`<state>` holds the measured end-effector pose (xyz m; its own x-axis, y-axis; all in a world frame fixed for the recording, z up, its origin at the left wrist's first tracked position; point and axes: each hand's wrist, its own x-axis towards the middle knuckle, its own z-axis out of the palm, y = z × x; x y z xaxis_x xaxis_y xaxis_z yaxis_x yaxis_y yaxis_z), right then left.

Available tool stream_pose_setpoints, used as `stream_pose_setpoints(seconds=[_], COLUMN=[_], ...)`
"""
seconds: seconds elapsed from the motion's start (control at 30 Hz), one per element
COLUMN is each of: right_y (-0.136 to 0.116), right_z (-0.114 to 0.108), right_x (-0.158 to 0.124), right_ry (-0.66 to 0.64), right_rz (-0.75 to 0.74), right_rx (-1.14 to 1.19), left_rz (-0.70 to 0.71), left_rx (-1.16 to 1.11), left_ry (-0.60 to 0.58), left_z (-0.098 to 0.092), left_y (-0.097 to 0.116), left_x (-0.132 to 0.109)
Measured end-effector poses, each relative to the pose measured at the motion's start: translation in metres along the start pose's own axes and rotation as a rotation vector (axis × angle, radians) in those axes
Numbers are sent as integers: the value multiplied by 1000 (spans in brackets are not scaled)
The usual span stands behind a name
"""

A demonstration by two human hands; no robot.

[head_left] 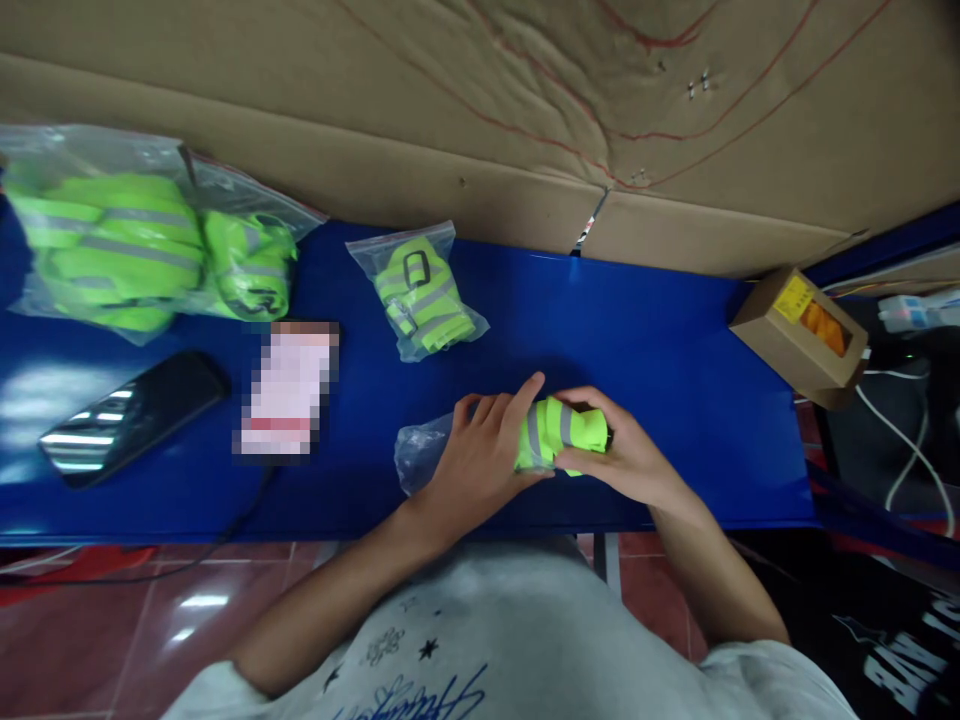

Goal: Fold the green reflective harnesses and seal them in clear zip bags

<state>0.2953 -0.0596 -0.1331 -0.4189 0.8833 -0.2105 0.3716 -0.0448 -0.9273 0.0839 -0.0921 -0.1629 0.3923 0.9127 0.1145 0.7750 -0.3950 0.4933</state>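
Observation:
Between my two hands lies a folded neon-yellow reflective strap (551, 432) with grey bands, low over the front of the blue table. My left hand (484, 440) is over a clear plastic bag (420, 455) and the strap's left end, its fingers closed around them. At the other end, my right hand (626, 450) grips the strap between thumb and fingers. Part of the bag is hidden under my left hand, so how far the strap sits inside it is unclear. Just behind is a bagged neon strap (431, 295) with a black buckle.
A large bag of neon bundles (120, 240) and a smaller bag (251, 260) stand at the back left. A phone with a lit screen (289, 390) and a dark phone (135, 415) lie left on the blue table (697, 400). A cardboard box (799, 330) sits at the right edge.

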Motion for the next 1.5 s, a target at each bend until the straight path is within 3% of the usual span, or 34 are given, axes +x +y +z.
stream_pose_setpoints(seconds=[0.1,0.37,0.6,0.73,0.9,1.0,1.1,1.27,1.4,1.5], right_y=[1,6,5,6,5,3,-1,-7,-4,1], right_z=[9,0,-7,-3,-3,-12,-17,-11,-6,-1], right_x=[0,7,18,16,13,14,13,10,17,25], right_ry=[115,-168,-276,-349,-329,-337,-224,-91,-123,-159], right_rz=[7,-64,-247,-234,-155,-190,-214,-329,-270,-252], right_rx=[-29,-45,-151,-242,-355,-206,-45,-150,-222,-259], left_rz=[2,-117,-102,-42,60,64,45,58,31,31], left_rx=[50,-208,-32,69,137,54,35,53,37,78], left_ry=[-37,-247,-193,-227,-136,-33,42,-13,-124,-137], left_z=[-7,-10,-13,-19,-18,-14,-13,-17,-13,-10], left_y=[5,6,15,22,22,10,-3,-6,6,13], left_x=[2,3,3,5,13,14,13,14,19,23])
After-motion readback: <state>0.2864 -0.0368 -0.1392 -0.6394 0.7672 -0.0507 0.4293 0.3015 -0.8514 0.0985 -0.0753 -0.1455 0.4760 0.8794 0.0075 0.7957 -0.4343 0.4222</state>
